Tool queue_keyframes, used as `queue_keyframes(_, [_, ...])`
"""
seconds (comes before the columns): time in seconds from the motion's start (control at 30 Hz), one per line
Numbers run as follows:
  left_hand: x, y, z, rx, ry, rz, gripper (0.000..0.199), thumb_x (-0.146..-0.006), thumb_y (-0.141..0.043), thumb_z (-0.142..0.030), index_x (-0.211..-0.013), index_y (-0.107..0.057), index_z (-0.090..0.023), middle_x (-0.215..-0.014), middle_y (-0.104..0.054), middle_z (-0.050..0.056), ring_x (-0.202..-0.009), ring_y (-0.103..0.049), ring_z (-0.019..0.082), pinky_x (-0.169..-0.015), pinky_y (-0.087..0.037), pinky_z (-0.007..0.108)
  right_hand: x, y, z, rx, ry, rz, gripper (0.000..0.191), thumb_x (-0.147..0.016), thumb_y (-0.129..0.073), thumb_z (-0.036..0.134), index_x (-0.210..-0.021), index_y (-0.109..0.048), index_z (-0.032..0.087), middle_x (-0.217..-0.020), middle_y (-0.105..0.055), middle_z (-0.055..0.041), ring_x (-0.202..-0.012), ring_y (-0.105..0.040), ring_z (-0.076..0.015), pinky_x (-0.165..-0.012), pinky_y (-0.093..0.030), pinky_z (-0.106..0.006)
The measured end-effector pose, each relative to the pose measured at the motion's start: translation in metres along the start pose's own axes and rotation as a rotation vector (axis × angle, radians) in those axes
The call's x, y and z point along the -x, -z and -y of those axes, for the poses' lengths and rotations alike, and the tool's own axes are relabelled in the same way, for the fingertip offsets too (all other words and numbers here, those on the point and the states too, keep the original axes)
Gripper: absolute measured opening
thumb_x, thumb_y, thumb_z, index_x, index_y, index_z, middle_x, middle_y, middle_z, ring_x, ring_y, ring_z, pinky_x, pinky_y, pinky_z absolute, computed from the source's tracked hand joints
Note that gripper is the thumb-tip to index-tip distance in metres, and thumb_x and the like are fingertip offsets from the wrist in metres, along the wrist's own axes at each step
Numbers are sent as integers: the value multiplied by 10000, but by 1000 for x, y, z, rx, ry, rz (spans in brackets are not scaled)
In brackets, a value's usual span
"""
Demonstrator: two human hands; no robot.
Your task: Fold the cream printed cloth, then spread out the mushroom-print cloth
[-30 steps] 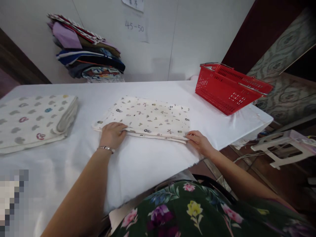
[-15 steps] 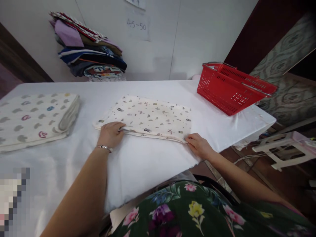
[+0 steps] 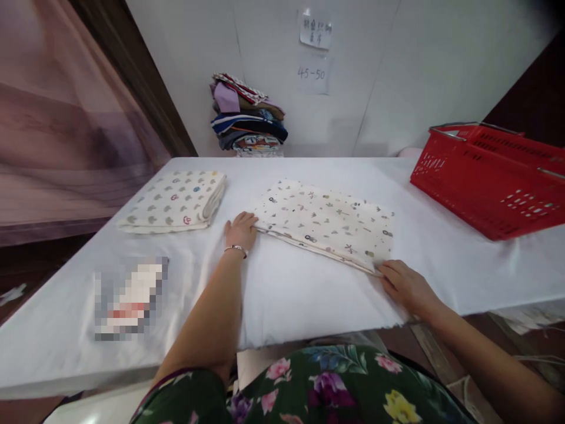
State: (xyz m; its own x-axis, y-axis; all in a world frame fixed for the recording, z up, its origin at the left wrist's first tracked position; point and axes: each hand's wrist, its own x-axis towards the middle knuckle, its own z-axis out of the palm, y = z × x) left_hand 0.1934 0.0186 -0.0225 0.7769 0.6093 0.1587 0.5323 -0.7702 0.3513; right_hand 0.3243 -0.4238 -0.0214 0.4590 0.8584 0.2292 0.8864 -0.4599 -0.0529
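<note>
A folded cream cloth with small printed motifs (image 3: 326,221) lies flat on the white-covered table (image 3: 304,300). At its near left corner is my left hand (image 3: 241,232), fingers together on the cloth's edge, a bracelet at the wrist. My right hand (image 3: 404,285) pinches the near right corner between thumb and fingers. To the left lies a second folded cloth (image 3: 176,203), cream with grey, red and blue shapes, touched by neither hand.
A red basket (image 3: 489,182) stands on the table at the right. Folded clothes (image 3: 249,118) are stacked beyond the far edge, against the wall. A pixelated item (image 3: 132,300) lies at the near left. Paper signs (image 3: 314,73) hang on the wall.
The view has swung to the left, so everything appears further right. My left hand sits further out at the cloth's left corner; my right hand still holds the right corner.
</note>
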Motion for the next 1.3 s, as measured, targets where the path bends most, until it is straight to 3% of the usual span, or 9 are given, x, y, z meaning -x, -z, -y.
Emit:
queue_keyframes(0.2, [1, 1, -1, 43, 56, 31, 427, -826, -359, -218, -1168, -583, -343, -1362, -471, -46, -1338, -286, 198, -1095, -132, 550, 3, 0, -6, 11, 52, -10, 257, -883, -387, 289, -957, -628, 238, -941, -617, -93, -858, -571, -217, -719, -508, -355])
queue_keyframes(0.4, [2, 4, -3, 98, 85, 43, 454, -810, -370, -211, -1206, -559, -325, -1375, -455, -39, -1348, -276, 210, -1088, -183, 538, 2, 7, -3, 60, 57, 29, 262, -877, -397, 295, -967, -634, 229, -954, -628, -98, -880, -575, -230, -745, -501, -376])
queue_keyframes(0.5, [2, 3, -7, 125, 94, 4, 448, -834, -357, -254, -1248, -525, -288, -1386, -444, -13, -1347, -281, 201, -1105, -162, 512, -12, 16, 7, 104, 41, -4, 305, -854, -458, 378, -1060, -616, 218, -1105, -600, -125, -1025, -542, -279, -835, -468, -440])
queue_keyframes(0.6, [1, 0, -9, 65, 56, -32, 438, -883, -312, -385, -1252, -519, -276, -1430, -381, 2, -1366, -233, 217, -1112, -105, 525, -37, 15, 24, 74, 67, -44, 473, -862, -448, 459, -1229, -526, 170, -1338, -455, -150, -1255, -381, -302, -979, -381, -474])
queue_keyframes(0.7, [-1, -4, -5, -9, 40, 44, 475, -891, -282, -473, -1280, -486, -292, -1478, -286, 1, -1387, -164, 239, -1093, -104, 566, -60, 0, 40, 12, 115, 61, 581, -894, -379, 518, -1356, -399, 167, -1458, -299, -128, -1357, -224, -278, -1067, -274, -492])
queue_keyframes(0.87, [-3, -8, 2, -37, 46, 114, 505, -898, -236, -501, -1325, -425, -309, -1504, -216, -7, -1397, -108, 250, -1075, -115, 599, -60, -26, 44, -74, 150, 217, 648, -909, -330, 549, -1459, -170, 244, -1489, -222, -85, -1373, -185, -244, -1105, -195, -507])
queue_keyframes(1.03, [-3, -8, -3, -57, 82, 138, 494, -901, -246, -468, -1339, -405, -304, -1510, -200, -16, -1400, -88, 234, -1089, -108, 577, -56, -19, 43, -87, 101, 305, 674, -904, -298, 583, -1466, -132, 250, -1501, -173, -69, -1379, -152, -244, -1116, -170, -500])
queue_keyframes(1.2, [-3, -6, -5, -65, 90, 137, 486, -900, -254, -466, -1334, -409, -309, -1509, -197, -30, -1401, -86, 231, -1087, -121, 581, -94, -4, 62, -113, 88, 287, 700, -904, -240, 606, -1471, -26, 255, -1519, -43, -38, -1391, -49, -239, -1131, -97, -489])
queue_keyframes(1.3, [-2, -6, -4, -72, 91, 127, 486, -900, -262, -462, -1335, -411, -305, -1506, -212, -25, -1400, -92, 230, -1088, -125, 576, -123, -6, 81, -141, 140, 290, 705, -903, -205, 613, -1472, -13, 245, -1519, 8, -18, -1393, 0, -226, -1141, -52, -463])
